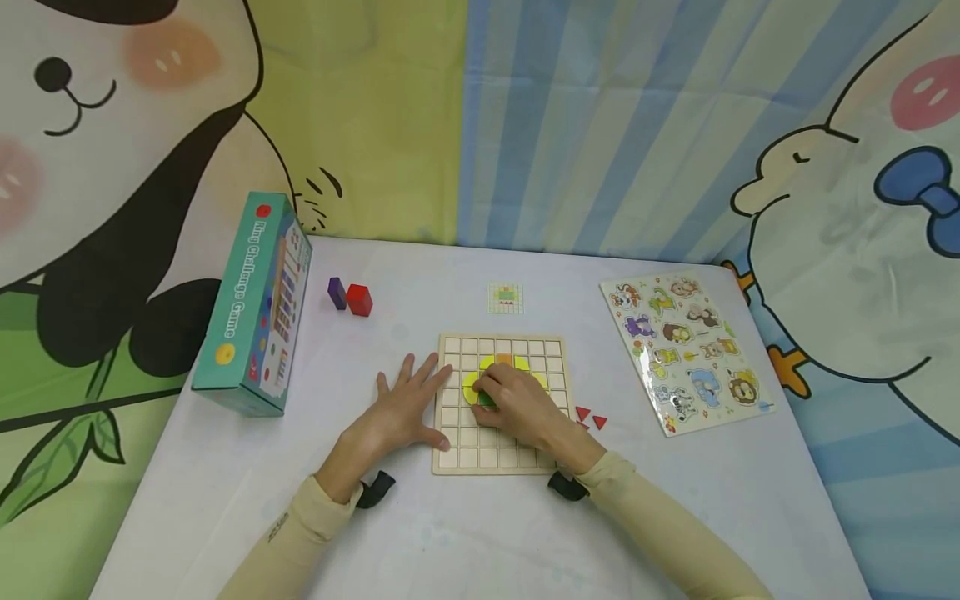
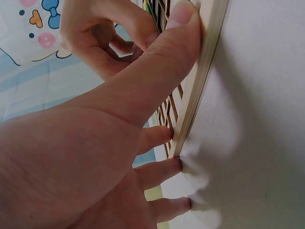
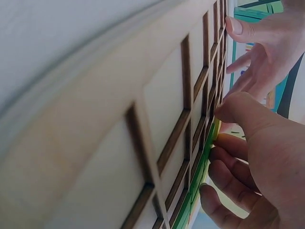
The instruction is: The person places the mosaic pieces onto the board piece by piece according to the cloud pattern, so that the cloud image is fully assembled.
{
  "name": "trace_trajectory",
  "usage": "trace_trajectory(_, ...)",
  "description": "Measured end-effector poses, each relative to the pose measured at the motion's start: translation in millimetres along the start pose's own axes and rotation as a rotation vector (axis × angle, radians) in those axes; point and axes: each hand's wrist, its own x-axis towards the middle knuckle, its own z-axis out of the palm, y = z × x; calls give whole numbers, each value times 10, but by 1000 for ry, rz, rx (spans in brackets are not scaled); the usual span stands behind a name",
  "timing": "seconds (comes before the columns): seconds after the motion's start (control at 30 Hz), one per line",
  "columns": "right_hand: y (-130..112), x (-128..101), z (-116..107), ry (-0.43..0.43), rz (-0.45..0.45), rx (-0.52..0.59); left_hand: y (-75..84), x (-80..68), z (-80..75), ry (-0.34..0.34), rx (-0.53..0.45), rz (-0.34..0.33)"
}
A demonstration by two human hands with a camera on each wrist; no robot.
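A square wooden grid board (image 1: 495,458) lies on the white table. Yellow rounded pieces (image 1: 470,388), an orange piece (image 1: 505,359) and a green piece (image 1: 486,401) sit in its upper middle. My right hand (image 1: 521,404) is over them, fingers curled, with thumb and index fingertips at the green piece; part of the pieces is hidden beneath it. In the right wrist view, green pieces (image 3: 194,183) lie flat along the grid under the fingertips. My left hand (image 1: 405,408) is spread at the board's left edge, its thumb (image 2: 176,28) resting on the wooden rim.
Red triangles (image 1: 599,422) lie right of the board. Beyond it is a small pattern card (image 1: 506,297). A purple block (image 1: 337,292) and a red block (image 1: 359,300) stand near a teal game box (image 1: 251,308) at left. An animal picture board (image 1: 686,350) lies at right.
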Motion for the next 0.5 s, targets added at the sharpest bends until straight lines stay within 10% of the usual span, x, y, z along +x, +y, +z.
trace_trajectory(0.5,-12,7,-2,-5,-14,-29,1,-5,-5,-1,4,1)
